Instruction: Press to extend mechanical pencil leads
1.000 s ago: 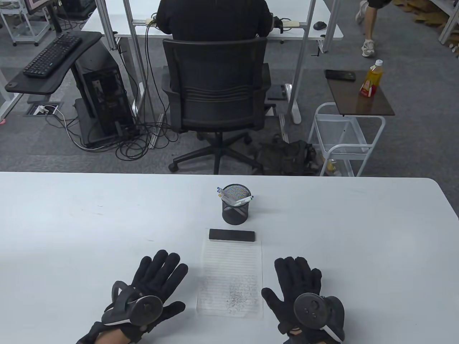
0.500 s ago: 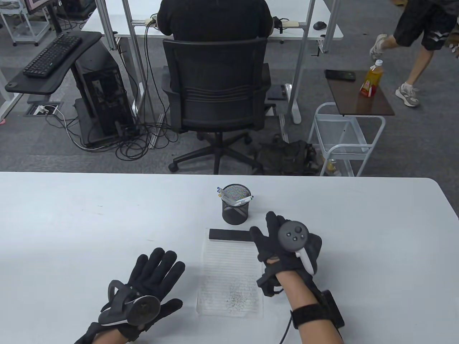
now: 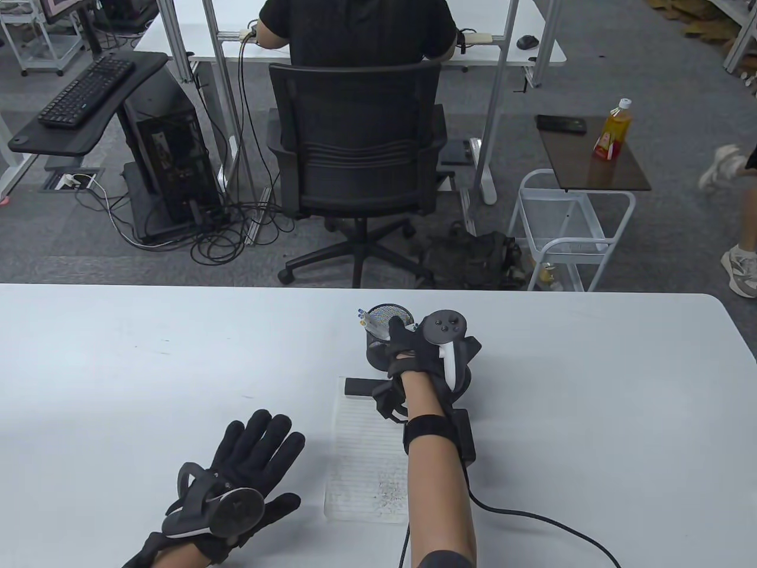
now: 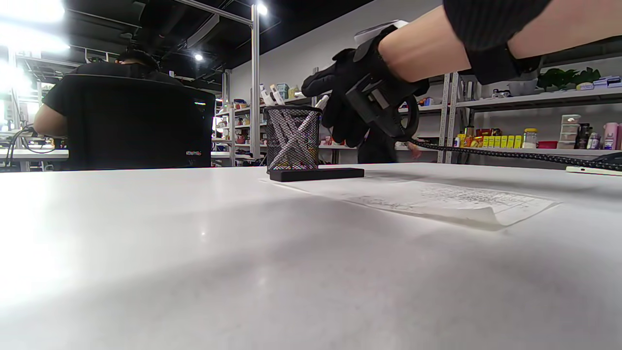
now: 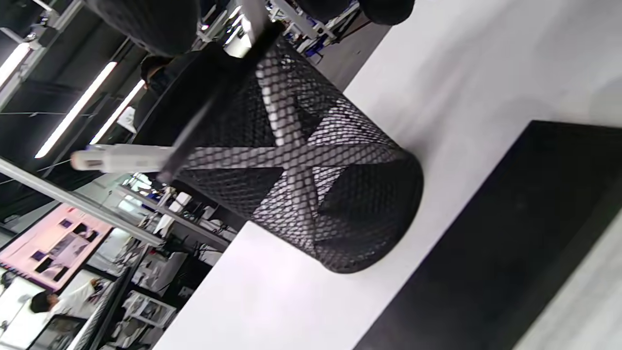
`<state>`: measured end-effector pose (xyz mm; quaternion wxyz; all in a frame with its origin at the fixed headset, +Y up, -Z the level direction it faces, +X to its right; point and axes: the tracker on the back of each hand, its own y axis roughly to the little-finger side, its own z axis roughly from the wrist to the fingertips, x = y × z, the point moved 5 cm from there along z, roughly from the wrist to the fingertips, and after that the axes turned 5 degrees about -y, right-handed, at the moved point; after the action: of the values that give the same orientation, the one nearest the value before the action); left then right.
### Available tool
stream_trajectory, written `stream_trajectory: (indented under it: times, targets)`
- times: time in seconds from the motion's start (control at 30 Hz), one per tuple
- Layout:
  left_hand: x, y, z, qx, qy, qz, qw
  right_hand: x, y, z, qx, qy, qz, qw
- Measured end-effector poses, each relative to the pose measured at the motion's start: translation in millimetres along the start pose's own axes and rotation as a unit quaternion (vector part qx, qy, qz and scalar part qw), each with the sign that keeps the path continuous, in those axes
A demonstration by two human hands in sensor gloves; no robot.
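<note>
- Your left hand lies flat on the desk near its front edge, left of centre. Its fingers are straight, spread and hold nothing.
- Your right hand reaches away from you across the middle of the desk, with the tracker on its back facing up.
- It is at the right side of the rim of a black mesh pen cup, which stands upright at the middle of the desk, towards the far edge.
- The right fingers curl at the cup's mouth, seen from the left wrist view. None of the views shows plainly whether they have hold of a pencil, so I cannot tell.
- White mechanical pencils stand in the cup, leaning across one another. Several tops stick out over the left side of the rim.
- In the right wrist view, one white pencil juts sideways out of the cup, and others cross inside the mesh.
- A flat black bar lies just in front of the cup, on your side of it.
- A lined sheet of paper runs from the bar towards you, with grey scribbles near its front end. Your right forearm crosses over its right side.
</note>
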<state>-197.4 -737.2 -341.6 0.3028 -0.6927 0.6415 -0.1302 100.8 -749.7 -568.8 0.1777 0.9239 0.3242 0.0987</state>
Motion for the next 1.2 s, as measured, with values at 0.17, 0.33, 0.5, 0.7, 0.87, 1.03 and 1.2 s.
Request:
stream_trajectory:
  times: [0.17,0.33,0.5,0.7,0.87,1.03,1.2]
  targets:
    - [0,1,0,-0.002,0.000,0.000,1.000,-8,7,6,-0.014,-0.015,0.030,0.999]
    - [1,0,0,-0.003,0.004,-0.001,1.000,-12,9,9,-0.021,-0.024,0.030,0.999]
    - [1,1,0,-0.005,0.005,-0.003,1.000,-16,6,9,-0.021,-0.043,0.037,0.998]
    - [1,1,0,-0.005,0.006,-0.003,1.000,-14,5,9,-0.011,-0.045,0.052,0.998]
    - [0,1,0,-0.005,0.007,-0.003,1.000,-10,3,6,0.006,-0.048,0.061,0.997]
    - [0,0,0,-0.004,0.006,-0.002,1.000,1,0,1,0.026,-0.041,0.065,0.997]
    - [0,0,0,-0.004,0.006,-0.003,1.000,17,-6,-8,0.057,-0.035,0.078,0.995]
